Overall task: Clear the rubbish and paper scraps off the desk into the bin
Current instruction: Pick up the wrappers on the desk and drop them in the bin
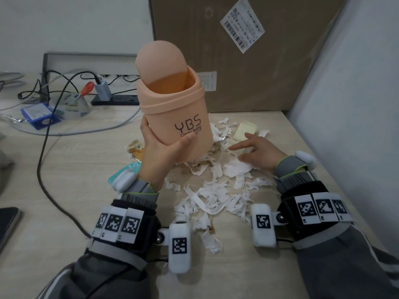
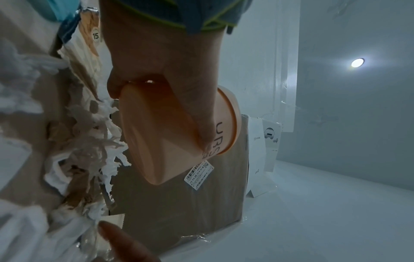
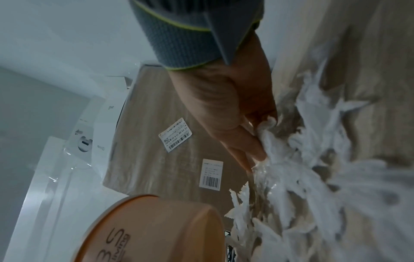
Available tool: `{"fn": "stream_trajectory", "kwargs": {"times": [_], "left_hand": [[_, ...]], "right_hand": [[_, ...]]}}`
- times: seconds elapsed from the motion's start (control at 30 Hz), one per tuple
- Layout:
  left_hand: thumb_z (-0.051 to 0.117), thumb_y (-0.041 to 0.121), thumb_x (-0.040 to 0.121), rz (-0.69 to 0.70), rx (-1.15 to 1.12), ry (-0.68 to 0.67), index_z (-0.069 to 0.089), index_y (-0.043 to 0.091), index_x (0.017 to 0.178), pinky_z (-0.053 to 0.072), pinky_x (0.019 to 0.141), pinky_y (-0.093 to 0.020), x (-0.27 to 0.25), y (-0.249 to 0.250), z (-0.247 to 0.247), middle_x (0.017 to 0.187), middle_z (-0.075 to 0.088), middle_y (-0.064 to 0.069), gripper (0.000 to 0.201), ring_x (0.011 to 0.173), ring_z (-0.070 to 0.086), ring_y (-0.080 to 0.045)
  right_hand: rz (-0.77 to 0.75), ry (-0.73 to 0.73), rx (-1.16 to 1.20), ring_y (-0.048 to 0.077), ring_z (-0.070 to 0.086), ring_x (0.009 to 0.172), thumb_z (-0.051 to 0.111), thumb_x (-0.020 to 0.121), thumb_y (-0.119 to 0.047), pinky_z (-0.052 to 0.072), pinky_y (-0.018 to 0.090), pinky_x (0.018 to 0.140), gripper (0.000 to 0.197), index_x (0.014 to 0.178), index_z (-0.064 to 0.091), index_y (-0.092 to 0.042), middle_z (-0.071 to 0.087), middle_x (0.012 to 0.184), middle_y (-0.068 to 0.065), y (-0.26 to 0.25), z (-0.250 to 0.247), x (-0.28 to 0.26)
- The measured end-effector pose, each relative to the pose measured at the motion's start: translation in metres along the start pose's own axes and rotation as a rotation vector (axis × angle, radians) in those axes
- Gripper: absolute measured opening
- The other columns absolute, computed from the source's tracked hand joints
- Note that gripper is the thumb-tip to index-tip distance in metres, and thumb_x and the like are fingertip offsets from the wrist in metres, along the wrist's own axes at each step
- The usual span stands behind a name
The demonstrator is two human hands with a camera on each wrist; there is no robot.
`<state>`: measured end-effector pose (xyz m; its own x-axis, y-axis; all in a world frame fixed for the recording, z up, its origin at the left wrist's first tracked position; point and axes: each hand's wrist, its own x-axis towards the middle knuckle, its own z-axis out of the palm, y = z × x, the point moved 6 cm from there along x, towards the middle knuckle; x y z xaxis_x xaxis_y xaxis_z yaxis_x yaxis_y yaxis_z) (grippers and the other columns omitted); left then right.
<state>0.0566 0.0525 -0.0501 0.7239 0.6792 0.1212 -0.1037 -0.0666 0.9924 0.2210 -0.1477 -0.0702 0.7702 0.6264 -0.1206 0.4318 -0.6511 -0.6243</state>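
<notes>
The left hand grips the bin low on its body, thumb across the front under the black lettering and fingers wrapped round the far side, and holds it off the desk. The bin's long axis runs nearly upright but leans, its top tipped away toward the box and a little to the left, its base nearest the person. Its swing lid stands tilted up and the mouth faces up and toward the camera. In the left wrist view the bin's base hangs clear above the scraps. The right hand lies low over the desk to the right of the bin, fingers spread and reaching leftward; in the right wrist view its fingertips touch white scraps, though whether they pinch any I cannot tell. The scraps lie strewn over the desk between the two forearms and beneath the bin. A pale yellow packet sits just beyond the right fingers, a brown wrapper just left of the left hand, and a teal wrapper near the left wrist.
</notes>
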Motion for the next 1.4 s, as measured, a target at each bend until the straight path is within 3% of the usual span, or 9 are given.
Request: {"fn": "stream_trajectory", "kwargs": {"times": [0.1, 0.3, 0.5, 0.67, 0.8, 0.9, 1.0, 1.13, 1.4], "left_hand": [[0.085, 0.056, 0.049, -0.003, 0.016, -0.005, 0.015, 0.035, 0.152, 0.059, 0.089, -0.047, 0.0, -0.001, 0.001, 0.134, 0.054, 0.009, 0.126, 0.118, 0.058, -0.012], [0.083, 0.057, 0.047, 0.001, 0.037, -0.003, 0.013, 0.033, 0.153, 0.058, 0.092, -0.044, 0.0, -0.003, 0.002, 0.134, 0.053, 0.009, 0.129, 0.119, 0.057, -0.011], [0.081, 0.059, 0.047, 0.023, 0.063, -0.007, 0.013, 0.031, 0.154, 0.056, 0.086, -0.03, 0.0, -0.003, 0.002, 0.127, 0.053, 0.015, 0.13, 0.112, 0.055, -0.002], [0.082, 0.058, 0.047, 0.03, 0.06, -0.018, 0.014, 0.031, 0.153, 0.055, 0.08, -0.023, 0.0, -0.003, 0.003, 0.123, 0.052, 0.021, 0.129, 0.11, 0.056, 0.001], [0.082, 0.058, 0.047, 0.028, 0.074, -0.021, 0.014, 0.032, 0.153, 0.057, 0.091, -0.037, 0.0, -0.004, 0.003, 0.125, 0.052, 0.02, 0.129, 0.113, 0.056, -0.002], [0.082, 0.059, 0.047, 0.033, 0.094, -0.022, 0.013, 0.034, 0.154, 0.056, 0.095, -0.044, -0.001, -0.002, 0.003, 0.126, 0.052, 0.018, 0.13, 0.113, 0.055, -0.002], [0.083, 0.059, 0.047, 0.036, 0.101, -0.032, 0.013, 0.033, 0.154, 0.056, 0.096, -0.045, -0.002, -0.001, 0.004, 0.13, 0.051, 0.014, 0.13, 0.113, 0.055, 0.0], [0.084, 0.056, 0.047, 0.034, 0.099, -0.059, 0.013, 0.03, 0.154, 0.056, 0.096, -0.04, -0.003, 0.001, 0.006, 0.125, 0.049, 0.022, 0.131, 0.112, 0.055, 0.001], [0.091, 0.047, 0.059, 0.021, 0.171, -0.083, 0.011, 0.033, 0.155, 0.052, 0.101, -0.048, -0.002, -0.003, 0.006, 0.132, 0.05, 0.01, 0.125, 0.119, 0.055, -0.017]], "right_hand": [[0.056, -0.075, -0.042, 0.023, 0.035, 0.137, 0.056, 0.091, -0.012, 0.045, 0.029, 0.086, 0.038, 0.125, 0.06, -0.026, 0.016, 0.158, 0.004, 0.002, 0.008, -0.001], [0.045, -0.063, -0.097, 0.025, 0.049, 0.126, 0.047, 0.092, -0.004, 0.043, 0.031, 0.096, 0.039, 0.128, 0.059, -0.017, 0.035, 0.151, 0.005, -0.002, 0.009, -0.004], [-0.036, 0.256, 0.007, 0.02, 0.064, 0.1, 0.061, 0.089, -0.008, 0.042, 0.018, 0.079, 0.019, 0.103, 0.073, -0.007, 0.071, 0.107, 0.008, -0.002, -0.007, -0.008], [-0.065, 0.586, 0.389, 0.01, 0.06, 0.073, 0.063, 0.082, -0.003, 0.049, 0.027, 0.072, 0.016, 0.085, 0.074, -0.014, 0.07, 0.081, 0.0, 0.008, -0.025, -0.016], [-0.05, 0.709, 0.564, 0.004, 0.053, 0.066, 0.065, 0.081, -0.004, 0.046, 0.022, 0.07, 0.027, 0.1, 0.058, -0.022, 0.059, 0.074, -0.008, 0.016, -0.031, -0.022], [-0.068, 0.69, 0.567, 0.004, 0.053, 0.069, 0.06, 0.084, -0.003, 0.046, 0.015, 0.072, 0.037, 0.117, 0.06, -0.022, 0.056, 0.078, -0.007, 0.014, -0.032, -0.02], [-0.061, 0.687, 0.609, 0.004, 0.059, 0.073, 0.062, 0.086, -0.005, 0.051, 0.024, 0.076, 0.023, 0.107, 0.068, -0.012, 0.064, 0.085, -0.003, 0.009, -0.034, -0.019], [-0.071, 0.725, 0.818, -0.004, 0.059, 0.059, 0.064, 0.083, -0.001, 0.051, 0.013, 0.064, 0.013, 0.092, 0.07, -0.009, 0.064, 0.069, -0.009, -0.002, -0.05, -0.026], [-0.352, 0.584, 1.125, 0.03, 0.066, 0.094, 0.066, 0.08, 0.002, 0.055, 0.035, 0.086, 0.012, 0.089, 0.072, -0.004, 0.074, 0.086, 0.011, -0.072, -0.088, -0.044]]}}
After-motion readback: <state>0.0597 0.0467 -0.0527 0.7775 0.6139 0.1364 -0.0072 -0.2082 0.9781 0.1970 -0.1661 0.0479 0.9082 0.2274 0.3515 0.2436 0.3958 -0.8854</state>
